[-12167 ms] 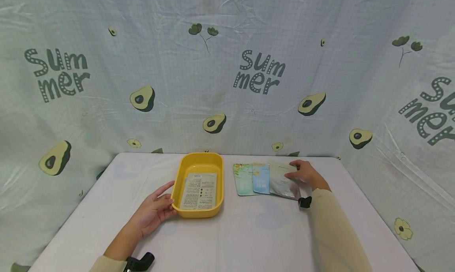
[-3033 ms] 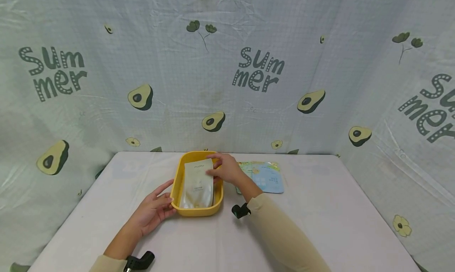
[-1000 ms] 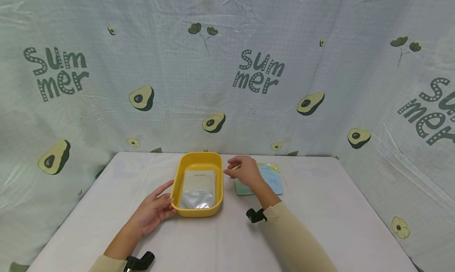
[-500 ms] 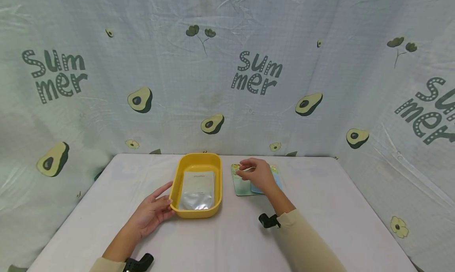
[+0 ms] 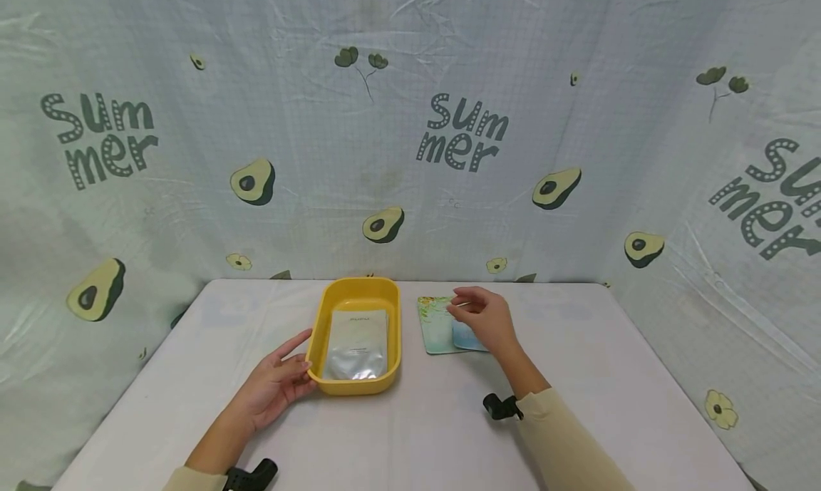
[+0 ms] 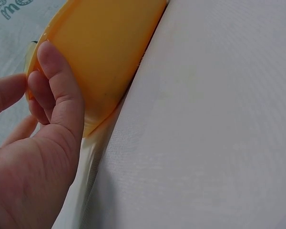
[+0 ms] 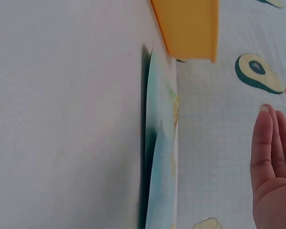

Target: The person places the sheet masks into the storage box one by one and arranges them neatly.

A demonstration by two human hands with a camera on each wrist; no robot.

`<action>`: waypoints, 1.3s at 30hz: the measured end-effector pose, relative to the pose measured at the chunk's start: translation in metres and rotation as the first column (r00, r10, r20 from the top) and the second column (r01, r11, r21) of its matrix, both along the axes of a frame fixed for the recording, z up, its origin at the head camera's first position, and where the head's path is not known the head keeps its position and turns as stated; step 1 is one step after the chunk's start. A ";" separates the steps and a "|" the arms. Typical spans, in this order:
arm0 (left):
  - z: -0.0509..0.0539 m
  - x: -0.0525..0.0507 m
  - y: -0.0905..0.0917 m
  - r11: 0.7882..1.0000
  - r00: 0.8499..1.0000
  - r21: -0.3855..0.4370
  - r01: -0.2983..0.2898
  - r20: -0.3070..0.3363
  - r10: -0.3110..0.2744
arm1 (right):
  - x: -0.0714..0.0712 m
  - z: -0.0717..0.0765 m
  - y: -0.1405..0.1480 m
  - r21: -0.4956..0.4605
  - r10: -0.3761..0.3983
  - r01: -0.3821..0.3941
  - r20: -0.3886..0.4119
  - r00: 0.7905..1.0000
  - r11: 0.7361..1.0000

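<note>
My left hand [image 5: 272, 388] rests its fingers [image 6: 62, 90] against the near left corner of a yellow plastic tray [image 5: 313, 341]. Inside the tray lies a flat beige and silver packet [image 5: 355, 345], face up. To the tray's right, a green packet [image 5: 437, 334] with a floral print lies flat on the table. A light blue packet [image 5: 467, 338] partly overlaps it. My right hand [image 5: 490, 320] hovers above the blue packet with loosely bent fingers and holds nothing. It hides much of that packet in the head view.
A white cloth covers the table [image 5: 410, 441]. Behind it hangs a pale curtain [image 5: 308, 135] printed with avocados and lettering. Black camera mounts [image 5: 502, 407] sit on both wrists.
The silver packet went from the right-hand row into the tray, over a packet with printed text. My right hand then let go and drew back rightward. My left hand stays at the tray.
</note>
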State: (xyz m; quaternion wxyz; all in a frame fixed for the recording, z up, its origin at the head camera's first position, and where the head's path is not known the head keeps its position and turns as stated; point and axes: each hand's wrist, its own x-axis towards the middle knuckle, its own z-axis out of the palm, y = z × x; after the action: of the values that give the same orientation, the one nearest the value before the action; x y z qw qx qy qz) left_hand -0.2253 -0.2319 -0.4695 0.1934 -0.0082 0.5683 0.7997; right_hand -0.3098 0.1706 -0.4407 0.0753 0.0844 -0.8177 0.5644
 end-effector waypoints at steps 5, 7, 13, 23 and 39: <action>0.000 0.000 0.000 1.000 1.000 -0.002 0.000 -0.004 0.000 | 0.000 -0.004 0.009 -0.026 -0.041 0.041 -0.003 0.999 0.999; -0.001 0.000 0.000 1.000 1.000 -0.007 -0.001 -0.005 0.001 | 0.000 -0.006 0.014 -0.030 -0.054 0.054 -0.009 0.998 0.998; -0.002 -0.002 0.001 0.999 1.000 -0.027 -0.017 0.006 0.017 | -0.002 -0.012 0.028 -0.041 -0.090 0.089 -0.041 0.995 0.995; -0.003 -0.001 -0.001 1.000 1.000 -0.016 -0.011 0.003 0.011 | -0.007 -0.021 0.041 -0.033 -0.130 0.128 -0.060 0.990 0.991; -0.004 -0.001 0.002 1.000 1.000 -0.014 -0.011 -0.011 0.011 | -0.020 -0.024 0.057 0.083 -0.157 0.149 0.101 0.982 0.985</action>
State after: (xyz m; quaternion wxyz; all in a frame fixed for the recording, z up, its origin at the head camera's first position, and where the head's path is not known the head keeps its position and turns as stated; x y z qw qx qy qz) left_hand -0.2259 -0.2302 -0.4736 0.1858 -0.0084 0.5748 0.7969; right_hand -0.3297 0.2280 -0.4650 0.0713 -0.0063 -0.8452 0.5297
